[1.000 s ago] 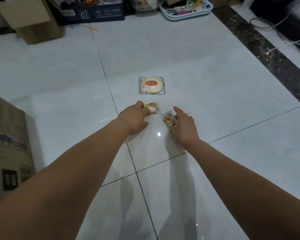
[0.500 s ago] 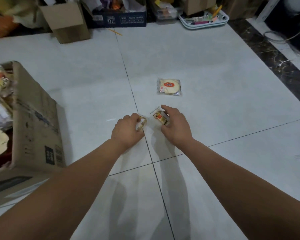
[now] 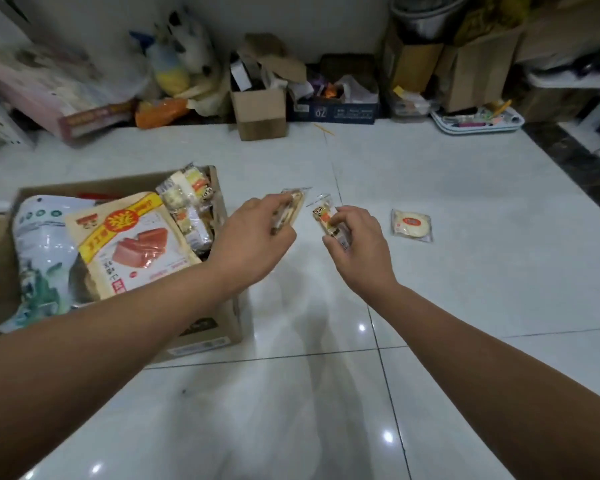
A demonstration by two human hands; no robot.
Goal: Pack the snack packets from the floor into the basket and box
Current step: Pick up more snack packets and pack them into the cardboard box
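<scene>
- The open brown cardboard box point(image 3: 208, 329) at near left is heaped high, with a large yellow-and-red snack bag point(image 3: 129, 244) lying on top. A small packet dropped on that slope may well slide off onto the white tiled floor point(image 3: 482, 278).
- Both holds are fingertip pinches on slick film, so a fast swing toward the box could shake a packet loose.
- The left grip point(image 3: 253, 233) pinches a small clear-wrapped tan snack packet point(image 3: 294, 205), held in the air just right of the box.
- The right grip point(image 3: 355, 242) pinches a small orange-and-white snack packet point(image 3: 324, 214), just right of the first.
- A round pale bun in a clear wrapper point(image 3: 412, 225) lies on the floor further right, apart from both grips, and might be overlooked.
</scene>
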